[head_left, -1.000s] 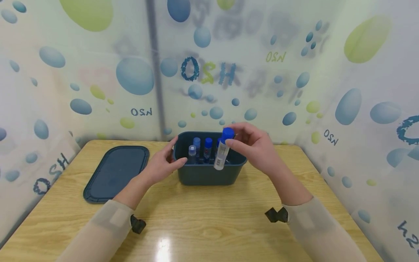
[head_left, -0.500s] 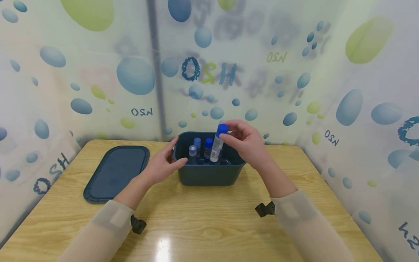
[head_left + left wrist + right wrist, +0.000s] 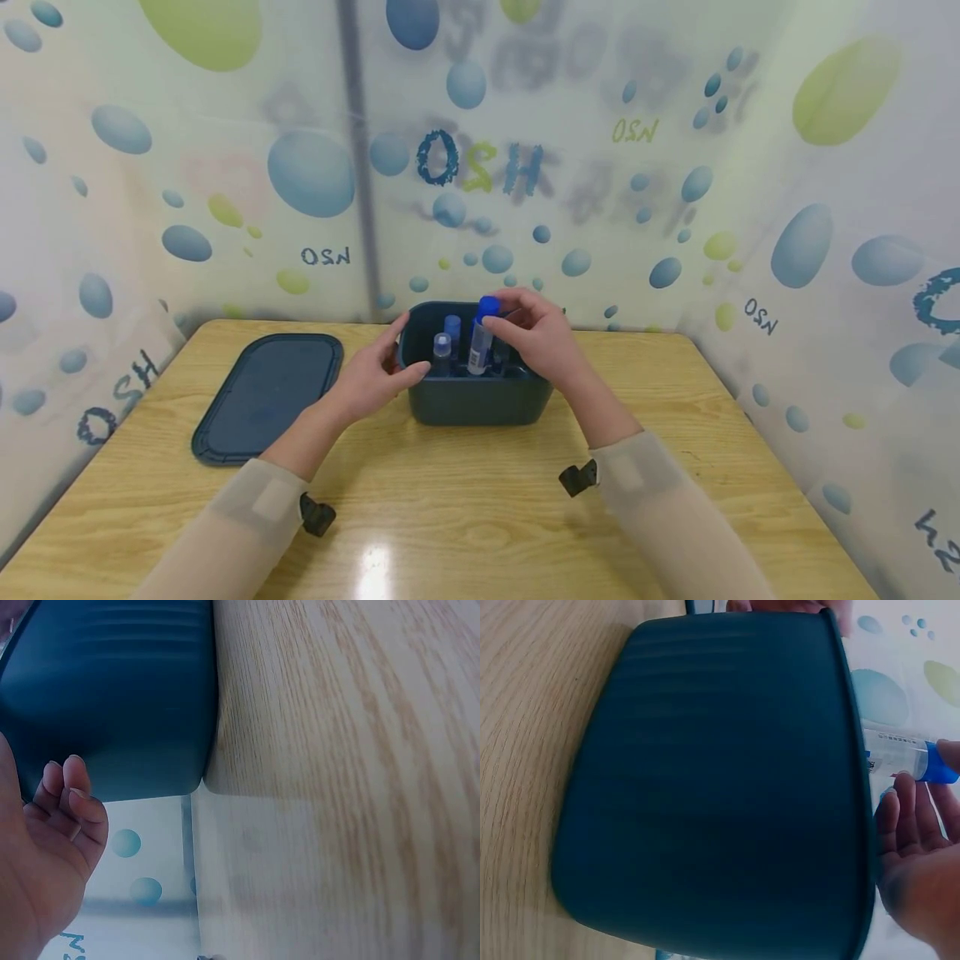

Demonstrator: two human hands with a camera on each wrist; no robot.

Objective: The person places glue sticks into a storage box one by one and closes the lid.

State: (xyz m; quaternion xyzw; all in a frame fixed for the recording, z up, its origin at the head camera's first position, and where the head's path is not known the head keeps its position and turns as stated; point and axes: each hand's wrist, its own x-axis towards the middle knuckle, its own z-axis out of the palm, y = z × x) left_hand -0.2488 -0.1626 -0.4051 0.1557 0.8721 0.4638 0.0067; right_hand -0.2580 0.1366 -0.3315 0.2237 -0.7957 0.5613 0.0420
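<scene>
My right hand (image 3: 546, 340) pinches a clear glue stick (image 3: 479, 348) near its blue cap and holds it slightly tilted, its lower end inside the dark blue plastic box (image 3: 480, 404). In the right wrist view the glue stick (image 3: 897, 754) shows above the box's rim, with thumb and fingers about its cap. My left hand (image 3: 366, 382) holds the box's left end, thumb on the front rim. Bent fingers (image 3: 79, 802) lie by the box wall in the left wrist view. Inside stand a clear-capped tube (image 3: 442, 357) and a blue-capped tube (image 3: 452, 327); others are hidden.
A dark blue lid (image 3: 266, 400) lies flat on the wooden table (image 3: 465, 500), left of the box. Behind the table hangs a patterned curtain (image 3: 525, 242), which also covers both sides.
My right hand has moved left and down with the glue stick, from in front of the box's rim to inside it. My left hand has stayed on the box.
</scene>
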